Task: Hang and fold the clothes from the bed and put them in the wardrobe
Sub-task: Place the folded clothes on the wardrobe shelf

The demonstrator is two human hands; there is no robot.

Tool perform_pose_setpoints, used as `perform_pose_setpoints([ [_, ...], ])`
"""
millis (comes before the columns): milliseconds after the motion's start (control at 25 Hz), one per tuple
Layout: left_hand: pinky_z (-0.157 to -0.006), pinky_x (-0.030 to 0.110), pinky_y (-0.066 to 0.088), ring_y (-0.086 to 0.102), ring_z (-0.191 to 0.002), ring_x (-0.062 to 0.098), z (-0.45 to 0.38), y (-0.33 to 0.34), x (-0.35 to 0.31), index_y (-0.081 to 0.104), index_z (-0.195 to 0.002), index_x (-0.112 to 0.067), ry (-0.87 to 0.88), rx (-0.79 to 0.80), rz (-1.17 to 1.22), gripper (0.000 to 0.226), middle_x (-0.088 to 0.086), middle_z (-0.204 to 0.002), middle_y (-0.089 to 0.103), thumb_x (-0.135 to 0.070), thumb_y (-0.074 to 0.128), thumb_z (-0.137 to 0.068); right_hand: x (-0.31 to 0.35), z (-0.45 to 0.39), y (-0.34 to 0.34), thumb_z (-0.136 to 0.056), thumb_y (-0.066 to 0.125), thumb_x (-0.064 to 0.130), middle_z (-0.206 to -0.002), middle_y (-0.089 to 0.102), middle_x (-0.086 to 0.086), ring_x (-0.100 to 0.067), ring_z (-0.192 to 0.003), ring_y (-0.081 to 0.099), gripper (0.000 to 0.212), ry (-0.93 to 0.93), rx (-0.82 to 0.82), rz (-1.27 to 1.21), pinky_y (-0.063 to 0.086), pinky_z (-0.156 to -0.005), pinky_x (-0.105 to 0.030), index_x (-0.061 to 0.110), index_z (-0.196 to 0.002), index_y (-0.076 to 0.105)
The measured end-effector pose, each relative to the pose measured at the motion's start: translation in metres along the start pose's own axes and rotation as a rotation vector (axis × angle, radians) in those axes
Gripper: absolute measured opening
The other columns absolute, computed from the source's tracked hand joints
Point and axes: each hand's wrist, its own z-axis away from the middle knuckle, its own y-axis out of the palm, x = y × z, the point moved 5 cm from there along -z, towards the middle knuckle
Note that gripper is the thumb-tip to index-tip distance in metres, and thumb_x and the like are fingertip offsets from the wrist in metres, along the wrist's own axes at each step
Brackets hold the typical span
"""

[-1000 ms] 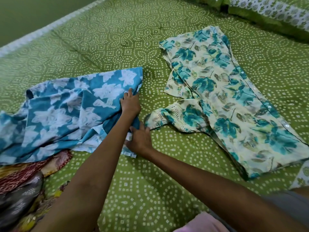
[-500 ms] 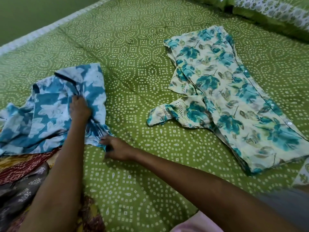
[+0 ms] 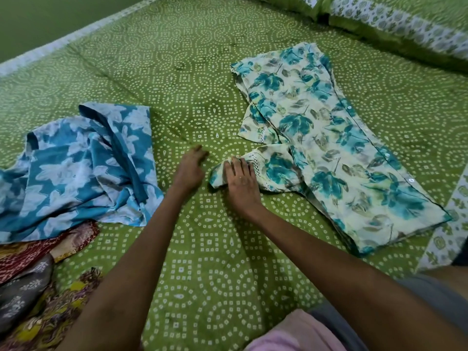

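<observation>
A cream garment with teal flowers point(image 3: 329, 148) lies half folded on the green bedsheet point(image 3: 192, 72), its lace-edged sleeve pointing toward me. My right hand point(image 3: 240, 181) lies flat on that sleeve's end, fingers straight. My left hand point(image 3: 190, 168) hovers over bare sheet just left of the sleeve, fingers extended, holding nothing. A blue garment with white flowers point(image 3: 83, 168) lies crumpled at the left, apart from both hands.
A heap of red, grey and yellow patterned clothes point(image 3: 33, 287) sits at the lower left under the blue garment's edge. Green printed pillows point(image 3: 395, 19) line the far right. The bed's white-trimmed edge point(image 3: 63, 44) runs along the upper left.
Both hands let go of the blue garment after pushing it left, then moved right. My right hand now rests on the cream garment's sleeve and my left hand is beside it.
</observation>
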Motion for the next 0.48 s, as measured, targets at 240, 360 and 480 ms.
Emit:
perform_pose_setpoints([
  [240,-0.092,0.032,0.047,0.059,-0.100,0.023,-0.008,0.024,-0.038,0.062,-0.115,0.000,-0.301,0.367,0.575,0.048,0.014,-0.115,0.063,-0.037,0.036,-0.100,-0.006,0.002,-0.017,-0.089,0.049,0.013,-0.098,0.067,-0.015,-0.030,-0.090,0.061,0.023,-0.043,-0.196,-0.318,0.044,-0.076,-0.034,0.003,-0.100,0.067],
  [360,-0.055,0.020,0.046,0.055,-0.061,0.011,-0.007,0.023,-0.049,0.062,-0.085,-0.007,-0.392,0.693,0.470,0.036,0.003,-0.075,0.061,-0.039,0.051,-0.093,0.014,0.019,-0.021,-0.080,0.049,0.019,-0.085,0.070,-0.012,-0.028,-0.077,0.063,0.028,-0.224,-0.362,-0.315,0.036,-0.070,-0.033,0.004,-0.091,0.071],
  [480,-0.047,0.022,0.040,0.048,-0.050,0.011,0.005,0.025,-0.051,0.056,-0.068,-0.012,-0.390,0.911,0.372,0.026,0.001,-0.060,0.051,-0.023,0.056,-0.092,0.030,0.030,-0.023,-0.083,0.050,0.018,-0.083,0.069,-0.012,-0.027,-0.073,0.061,0.027,-0.323,-0.438,-0.352,0.037,-0.066,-0.035,0.003,-0.090,0.070],
])
